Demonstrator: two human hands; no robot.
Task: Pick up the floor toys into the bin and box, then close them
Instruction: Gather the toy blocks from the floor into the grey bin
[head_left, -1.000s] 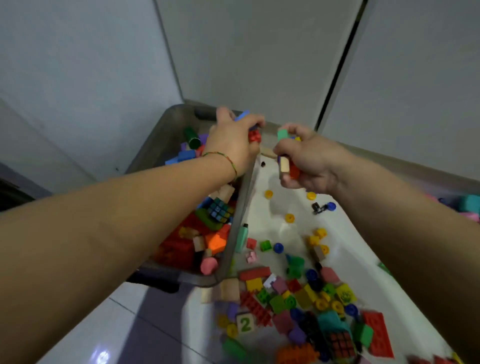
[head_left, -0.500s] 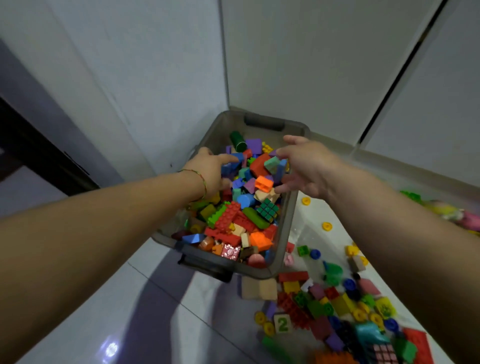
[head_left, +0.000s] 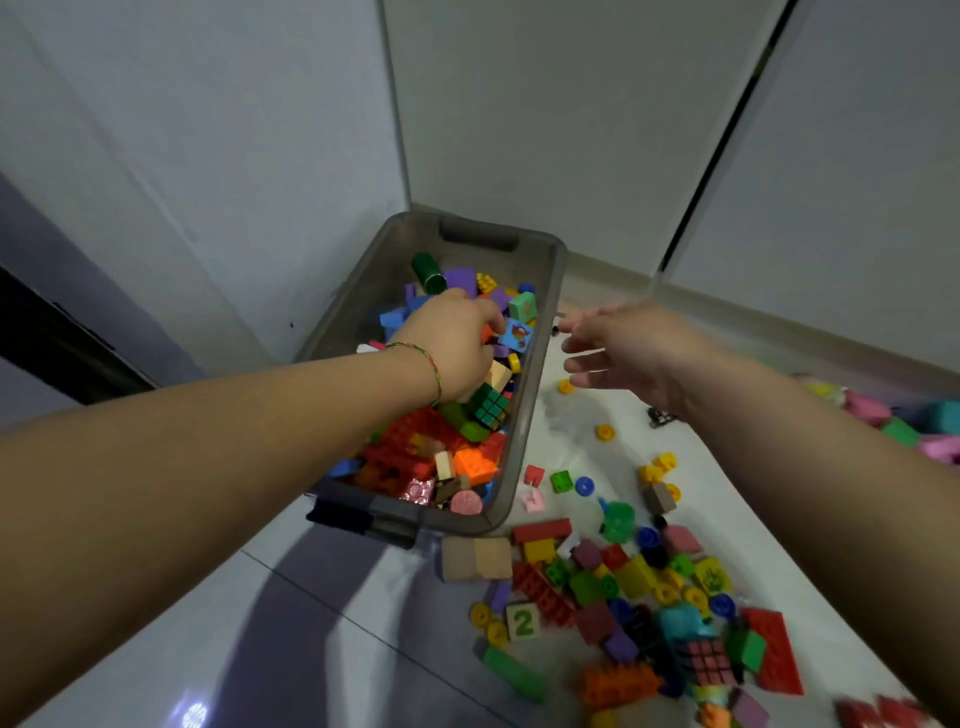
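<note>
L hand (head_left: 452, 345) curled down in grey bin (head_left: 540, 364), grip unclear; R hand (head_left: 628, 348) slack, empty. Floor blocks (head_left: 587, 587) prob. light, hard, slick plastic: scoop handfuls w/ cupped palms.

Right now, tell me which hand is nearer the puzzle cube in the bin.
Left. The left hand is in the bin, just beside the puzzle cube; the right hand hovers outside the bin's right wall, farther off.
</note>
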